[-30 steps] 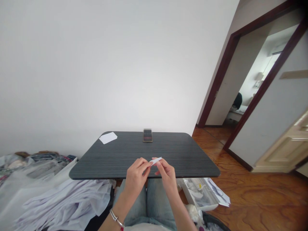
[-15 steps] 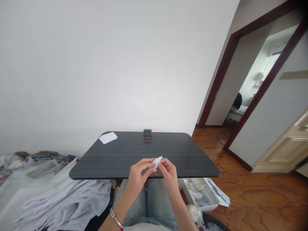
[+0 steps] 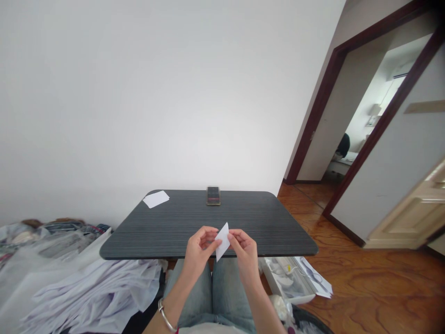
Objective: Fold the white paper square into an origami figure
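A small folded piece of white paper [image 3: 222, 242], shaped like a narrow diamond, is held between my two hands above the front edge of the dark table [image 3: 243, 213]. My left hand [image 3: 200, 246] pinches its left side, thumb in front and fingers curled behind. My right hand [image 3: 243, 243] grips its right side between thumb and fingertips. The paper stands nearly upright, one point up and one point down. At the back left of the table lie white paper sheets [image 3: 156, 199], apart from both hands.
A phone-like device on a stand [image 3: 213, 195] is at the table's back edge, near the white wall [image 3: 208, 93]. White cloth [image 3: 100, 297] is heaped at the lower left. An open white box [image 3: 290, 283] with assorted items sits below the table's right side.
The folded paper has turned more upright and shows more of its face. My left fingers have shifted on it, and my hands are slightly further apart.
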`<state>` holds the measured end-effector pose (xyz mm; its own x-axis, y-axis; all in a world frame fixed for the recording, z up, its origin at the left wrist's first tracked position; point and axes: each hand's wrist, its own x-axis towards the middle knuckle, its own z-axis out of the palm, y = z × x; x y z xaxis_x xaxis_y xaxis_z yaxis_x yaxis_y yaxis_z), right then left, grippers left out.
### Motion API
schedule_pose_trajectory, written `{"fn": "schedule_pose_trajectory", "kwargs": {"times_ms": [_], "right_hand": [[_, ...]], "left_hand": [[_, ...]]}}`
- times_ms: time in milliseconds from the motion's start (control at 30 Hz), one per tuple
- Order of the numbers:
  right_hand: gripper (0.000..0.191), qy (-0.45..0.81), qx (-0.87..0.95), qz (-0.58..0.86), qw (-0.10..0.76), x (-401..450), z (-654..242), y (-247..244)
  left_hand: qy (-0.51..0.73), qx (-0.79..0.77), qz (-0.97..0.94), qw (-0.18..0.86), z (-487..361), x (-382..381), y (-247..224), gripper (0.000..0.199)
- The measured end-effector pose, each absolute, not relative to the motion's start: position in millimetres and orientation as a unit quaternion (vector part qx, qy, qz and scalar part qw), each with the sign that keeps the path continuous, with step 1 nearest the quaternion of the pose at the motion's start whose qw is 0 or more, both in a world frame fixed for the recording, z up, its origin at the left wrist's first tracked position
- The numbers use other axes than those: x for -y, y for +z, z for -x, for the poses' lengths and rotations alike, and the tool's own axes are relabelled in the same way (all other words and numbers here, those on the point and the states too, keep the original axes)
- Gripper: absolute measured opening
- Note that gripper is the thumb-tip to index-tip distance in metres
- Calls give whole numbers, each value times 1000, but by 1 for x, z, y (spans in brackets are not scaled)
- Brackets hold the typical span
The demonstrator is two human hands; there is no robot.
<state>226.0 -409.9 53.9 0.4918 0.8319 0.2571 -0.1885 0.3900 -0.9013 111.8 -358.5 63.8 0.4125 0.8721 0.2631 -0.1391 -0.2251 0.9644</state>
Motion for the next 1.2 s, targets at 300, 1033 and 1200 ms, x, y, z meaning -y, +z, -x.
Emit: {"fn": "schedule_pose_trajectory", "kwargs": {"times_ms": [300, 1033, 1200], "right_hand": [[16, 288, 405, 442, 747, 413, -223, 52], [7, 298, 449, 408, 737, 411, -227, 46], [14, 302, 452, 423, 725, 409, -230, 46]], "left_hand": [[464, -291, -597, 587, -112, 359, 68, 25], [434, -279, -554, 653, -109, 354, 69, 13], [420, -293, -563, 649, -107, 353, 71, 13]]}}
